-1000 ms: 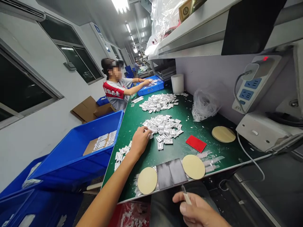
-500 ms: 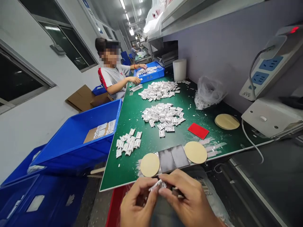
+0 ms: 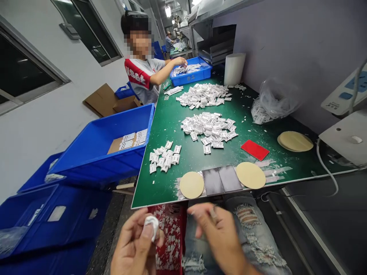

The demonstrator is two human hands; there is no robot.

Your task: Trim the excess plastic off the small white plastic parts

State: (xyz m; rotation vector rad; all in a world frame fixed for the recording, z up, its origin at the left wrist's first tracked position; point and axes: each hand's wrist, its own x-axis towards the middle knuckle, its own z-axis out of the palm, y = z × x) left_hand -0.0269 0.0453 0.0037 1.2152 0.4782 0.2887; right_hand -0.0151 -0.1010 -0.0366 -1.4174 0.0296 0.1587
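Observation:
In my left hand (image 3: 137, 242) a small white plastic part (image 3: 152, 226) is pinched between thumb and fingers, low in the view, over a red bin (image 3: 169, 233). My right hand (image 3: 215, 229) is apart from it, over my lap, its fingers curled and blurred; a small object (image 3: 213, 214) shows between them, too blurred to name. Above the hands, at the table's front edge, lie two round yellow discs (image 3: 192, 185) (image 3: 250, 175) with dark rectangular pads (image 3: 222, 180) between them. White parts form a small group (image 3: 164, 157) at the left and a larger pile (image 3: 208, 128) behind.
Another person (image 3: 146, 72) reaches into a blue tray (image 3: 190, 78) at the table's far end. Large blue bins (image 3: 100, 141) stand left of the green table (image 3: 169, 187). A red pad (image 3: 255, 150), plastic bag (image 3: 269, 103) and power strip (image 3: 344, 93) are at the right.
My hands have moved apart; the left went left with the white part, and the right let go of it. The view has shifted, and the other person's arm reaches further over the blue tray.

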